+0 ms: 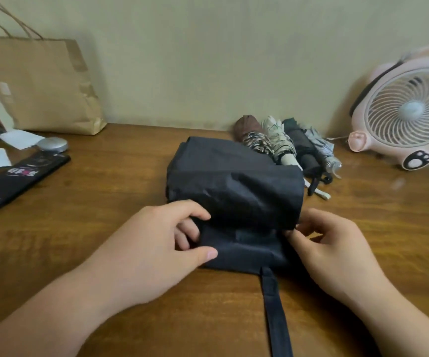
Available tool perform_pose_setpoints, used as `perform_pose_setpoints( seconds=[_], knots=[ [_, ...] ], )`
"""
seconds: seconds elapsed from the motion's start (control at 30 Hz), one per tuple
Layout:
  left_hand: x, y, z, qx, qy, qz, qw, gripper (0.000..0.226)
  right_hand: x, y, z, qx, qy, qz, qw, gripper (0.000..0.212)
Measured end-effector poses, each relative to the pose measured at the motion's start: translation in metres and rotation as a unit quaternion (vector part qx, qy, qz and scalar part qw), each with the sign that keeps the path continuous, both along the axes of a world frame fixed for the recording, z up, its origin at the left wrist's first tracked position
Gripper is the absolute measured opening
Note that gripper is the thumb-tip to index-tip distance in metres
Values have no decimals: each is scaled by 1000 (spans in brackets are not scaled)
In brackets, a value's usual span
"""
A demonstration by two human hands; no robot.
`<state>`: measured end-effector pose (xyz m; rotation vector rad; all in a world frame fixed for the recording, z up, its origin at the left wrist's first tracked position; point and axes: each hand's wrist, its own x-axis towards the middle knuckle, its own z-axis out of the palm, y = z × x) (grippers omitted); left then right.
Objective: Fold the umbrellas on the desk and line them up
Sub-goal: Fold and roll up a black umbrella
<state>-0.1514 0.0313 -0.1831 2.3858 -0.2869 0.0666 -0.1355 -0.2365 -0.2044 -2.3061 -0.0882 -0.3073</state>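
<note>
A dark navy umbrella (234, 184) lies in the middle of the wooden desk (105, 228), its fabric loosely bundled. Its closing strap (275, 305) trails toward me. My left hand (156, 243) grips the bundle's near left edge, thumb and fingers curled round the cloth. My right hand (334, 248) pinches the fabric at the near right corner. Behind the bundle, several folded umbrellas lie side by side against the wall: a brown patterned one (252, 136), a cream floral one (280, 140), a dark one (303, 148) and a grey striped one (324, 150).
A pink desk fan (404, 109) stands at the back right. A brown paper bag (40, 83) leans on the wall at the back left. A black phone (20, 179), a silver round case (52, 144) and white tissues (20, 139) lie on the left.
</note>
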Motion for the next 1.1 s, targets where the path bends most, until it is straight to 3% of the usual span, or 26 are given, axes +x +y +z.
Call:
perform_pose_setpoints(
  seconds=[0.1,0.2,0.27,0.37,0.47,0.53,0.63,0.73,0.8,0.97,1.1],
  knots=[
    [-8,2,-6,50,15,-19,998,37,-5,5,11,-150,-67,-20,986,31],
    [-8,5,-8,77,9,-16,997,31,5,12,22,-213,-86,5,973,49],
    [-6,4,-8,56,12,14,998,28,21,10,25,-150,-72,82,983,52],
    [-4,1,-10,-10,19,51,998,31,42,2,35,-20,-58,185,981,36],
    [-12,5,-5,-129,-77,125,981,41,36,-7,47,78,-38,280,956,29],
    [-21,5,-1,-185,-88,160,966,52,21,-11,50,150,-2,325,934,28],
    [-29,-10,2,-285,-28,141,948,65,2,-6,44,246,26,290,925,13],
    [-26,-22,-4,-357,-30,227,906,64,-5,-1,30,253,35,184,949,37],
    [-24,-23,-4,-356,-28,276,892,54,-9,0,24,221,63,151,961,38],
    [-32,-30,-6,-308,73,196,928,45,-24,-3,12,171,118,99,973,22],
    [-31,-26,-11,-246,51,213,944,53,-38,0,4,209,107,68,970,39]
  ],
)
